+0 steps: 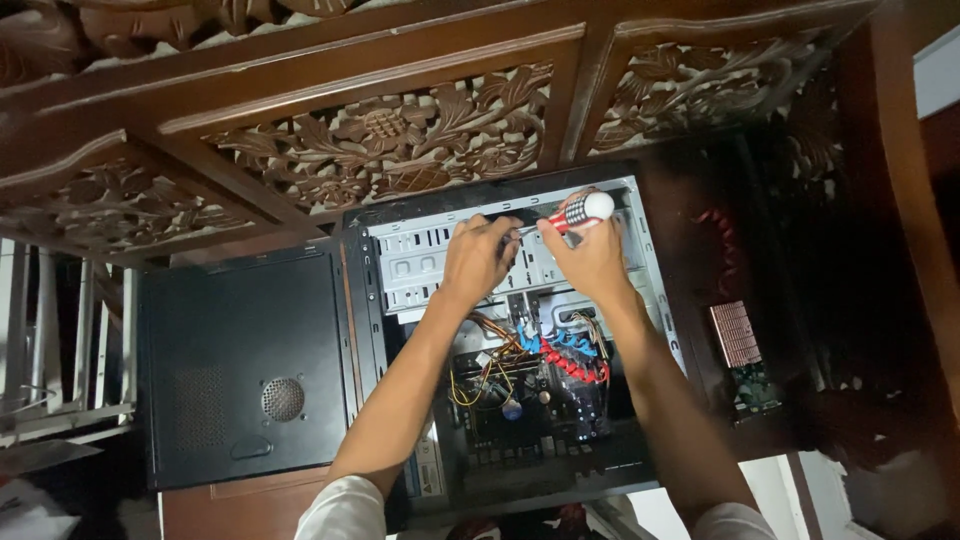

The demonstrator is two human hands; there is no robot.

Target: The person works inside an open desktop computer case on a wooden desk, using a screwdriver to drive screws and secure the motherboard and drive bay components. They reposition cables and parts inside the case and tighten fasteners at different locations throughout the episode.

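An open computer case point(640, 400) lies on its side, showing a motherboard and red, blue and yellow cables point(560, 355). My right hand point(592, 258) grips a screwdriver point(580, 213) with a red and white handle, held over the metal drive cage point(420, 262) at the case's far end. My left hand point(478, 258) rests on the drive cage beside the screwdriver's tip, fingers curled on the metal. Whatever lies under the fingers is hidden.
The black side panel point(245, 370) of the case lies flat to the left. A circuit card with a copper heatsink point(738, 335) sits on the dark wood to the right. Carved wooden furniture point(400, 140) runs behind the case. A white rack point(60, 340) stands at the far left.
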